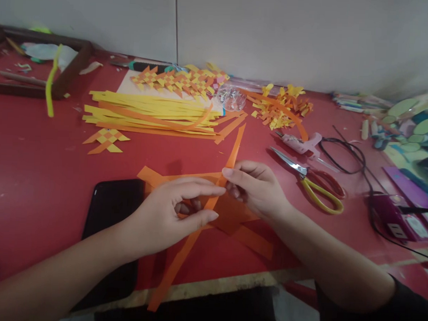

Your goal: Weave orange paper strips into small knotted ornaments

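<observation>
So the held strip (211, 202) at the centre is plain bright orange, same family as the flat paper (233, 215) under it. Tabletop's (42, 150) solid red. The little woven fish (108, 140) at 9 o'clock is a yellow-and-orange check, and so is the woven row (174, 82) at 11. Strip bundle (148, 113) at 10: mostly yellow, some orange. Scissors (306, 175) at 3 are fun: silvery blades, one yellow handle loop, one red. Glue gun (302, 144) nearby is pale pink; phone (114, 204) at 8, black.
</observation>
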The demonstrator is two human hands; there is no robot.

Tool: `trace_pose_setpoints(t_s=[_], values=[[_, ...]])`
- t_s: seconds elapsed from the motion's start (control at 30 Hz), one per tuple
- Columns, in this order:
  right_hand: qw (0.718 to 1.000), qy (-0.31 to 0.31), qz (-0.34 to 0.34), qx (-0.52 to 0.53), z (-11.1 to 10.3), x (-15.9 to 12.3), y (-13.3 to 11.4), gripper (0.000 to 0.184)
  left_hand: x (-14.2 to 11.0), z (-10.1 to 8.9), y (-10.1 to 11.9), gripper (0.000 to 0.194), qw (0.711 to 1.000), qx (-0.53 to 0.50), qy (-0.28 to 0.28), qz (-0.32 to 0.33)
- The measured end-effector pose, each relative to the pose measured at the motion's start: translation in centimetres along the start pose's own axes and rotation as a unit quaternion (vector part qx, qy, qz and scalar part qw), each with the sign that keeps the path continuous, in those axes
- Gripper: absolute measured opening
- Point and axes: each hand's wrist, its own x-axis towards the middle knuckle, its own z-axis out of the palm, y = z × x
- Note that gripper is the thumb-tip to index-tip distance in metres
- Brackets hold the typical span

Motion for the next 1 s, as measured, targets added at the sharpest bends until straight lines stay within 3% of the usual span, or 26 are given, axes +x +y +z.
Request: trace_pose_setpoints(t_s=[0.43, 0.63, 1.0], values=[[0.996, 0.062, 0.034, 0.062, -0.22, 0.56, -0.45, 0.029, 0.0, -0.01, 0.07, 0.031, 1.0, 0.002, -0.012, -0.011], [0.997, 0.035, 0.034, 0.063, 0.33, 0.25, -0.05, 0.032, -0.04, -0.1, 0.09, 0.028, 0.997, 0.057, -0.008, 0.047], [0.998, -0.058, 0.023, 0.018, 0.55, -0.14, 0.37, 0.025, 0.29, -0.11, -0.07, 0.014, 0.993, 0.084, 0.063, 0.057]])
